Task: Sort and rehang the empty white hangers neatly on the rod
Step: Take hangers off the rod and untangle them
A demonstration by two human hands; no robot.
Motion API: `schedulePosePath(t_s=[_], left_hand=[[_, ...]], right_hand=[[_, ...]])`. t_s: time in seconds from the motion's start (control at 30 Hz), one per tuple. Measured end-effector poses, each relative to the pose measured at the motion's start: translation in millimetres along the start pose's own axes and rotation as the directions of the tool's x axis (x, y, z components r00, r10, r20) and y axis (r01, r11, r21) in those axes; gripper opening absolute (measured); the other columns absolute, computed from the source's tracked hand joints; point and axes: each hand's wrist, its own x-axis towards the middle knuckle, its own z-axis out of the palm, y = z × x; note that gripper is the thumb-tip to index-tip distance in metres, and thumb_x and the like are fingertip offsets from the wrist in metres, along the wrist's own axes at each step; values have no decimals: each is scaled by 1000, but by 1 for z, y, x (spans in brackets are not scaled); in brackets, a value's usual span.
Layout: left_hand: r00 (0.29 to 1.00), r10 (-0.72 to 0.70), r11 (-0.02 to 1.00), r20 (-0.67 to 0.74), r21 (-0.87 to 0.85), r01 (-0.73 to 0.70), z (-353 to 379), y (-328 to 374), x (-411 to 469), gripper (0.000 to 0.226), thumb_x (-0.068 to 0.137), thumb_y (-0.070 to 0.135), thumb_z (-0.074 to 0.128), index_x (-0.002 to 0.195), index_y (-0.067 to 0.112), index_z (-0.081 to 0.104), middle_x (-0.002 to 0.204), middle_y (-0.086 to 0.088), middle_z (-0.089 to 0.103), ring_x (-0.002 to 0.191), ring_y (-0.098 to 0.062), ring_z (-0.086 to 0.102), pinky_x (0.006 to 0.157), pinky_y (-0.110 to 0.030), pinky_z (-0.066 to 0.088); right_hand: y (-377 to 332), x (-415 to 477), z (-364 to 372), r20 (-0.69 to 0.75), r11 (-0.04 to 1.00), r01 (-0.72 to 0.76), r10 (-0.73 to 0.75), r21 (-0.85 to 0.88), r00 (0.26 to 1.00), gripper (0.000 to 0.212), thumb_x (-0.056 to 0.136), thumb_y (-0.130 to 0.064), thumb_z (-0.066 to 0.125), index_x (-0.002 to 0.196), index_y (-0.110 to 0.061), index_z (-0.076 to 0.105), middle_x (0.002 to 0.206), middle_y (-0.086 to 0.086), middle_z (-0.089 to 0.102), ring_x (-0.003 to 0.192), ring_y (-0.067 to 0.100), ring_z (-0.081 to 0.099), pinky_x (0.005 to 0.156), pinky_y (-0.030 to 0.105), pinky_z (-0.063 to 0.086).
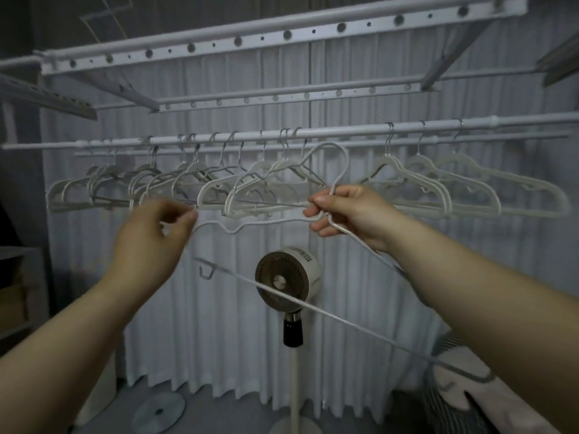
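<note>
Just under the rod [344, 128], through the head camera, I see the right hand [347, 214] gripping a thin white hanger [346, 159] at its neck. Its fingers are curled round the wire, and the hook is raised close to the rod but not over it. The left hand [150, 233] (somewhat blurred) pinches the same hanger's far left end between thumb and forefinger. Along the rod hang the other white hangers [213, 183], a crowded, overlapping bunch at left and three spaced ones at right. Lower down, a pedestal fan [286, 278] stands before a pleated curtain [203, 324], with a hook-tipped pole [329, 308] slanting across.
</note>
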Motion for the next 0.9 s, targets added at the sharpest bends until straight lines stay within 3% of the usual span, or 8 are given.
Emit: schedulePosePath(t_s=[0.13,0.27,0.4,0.53,0.7,0.8,0.83,0.9], left_hand=[[932,66,957,356,-288,42,-1,39,-23,31,91,18,51,62,19,60,45,17,64,50,7,59,52,-2,43],[817,43,873,574,-419,249,-2,65,-39,29,93,20,49,68,14,63,46,7,66,43,5,59,46,-6,47],[634,0,761,773,-412,501,0,87,-57,32,96,33,37,87,12,59,68,-4,68,46,-6,64,49,-20,53],[500,25,699,866,-372,610,8,102,-65,37,91,46,39,97,12,54,56,-1,71,43,-13,65,46,-22,51],[632,-6,792,775,-382,476,33,97,-53,14,96,10,43,86,9,54,47,-1,63,23,-9,42,39,-13,33],[673,-21,790,739,-401,464,52,89,-40,23,98,8,39,78,7,52,47,-6,59,17,-6,35,28,-4,25],[682,-22,785,731,-410,465,59,87,-36,25,98,8,38,77,9,51,40,-2,58,15,-5,34,26,-4,24],[697,-21,778,717,-427,462,74,82,-26,27,98,6,37,75,12,50,30,0,55,15,-5,33,24,-5,23]], right_hand=[[-22,-27,15,-72,1000,-24,25,5,997,19,94,-6,48,77,-5,55,65,7,68,42,6,66,46,17,56],[-38,-46,25,-102,997,-44,37,-67,994,20,96,-7,45,77,-7,51,75,9,61,41,4,65,48,15,55],[-40,-54,31,-190,986,-10,-22,-168,982,23,95,-6,47,73,-10,49,70,6,58,35,0,59,44,12,51],[-32,-49,33,-251,960,18,-91,-279,964,32,93,-4,48,63,-12,47,63,3,55,32,0,55,39,10,47],[-18,-32,16,-306,915,-53,-79,-401,949,34,94,-10,50,60,-15,49,64,1,55,27,-2,53,37,10,45],[-10,-24,-3,-328,850,-66,-128,-522,936,20,94,-16,50,78,-11,62,87,11,65,62,12,68,59,24,52],[-9,-22,-13,-333,740,-83,-197,-667,922,19,94,-18,50,93,-7,66,101,13,67,84,21,69,73,29,51],[-7,-17,-39,-286,360,-165,-312,-918,906,29,93,-21,48,114,-7,64,121,10,64,113,27,56,92,31,43]])
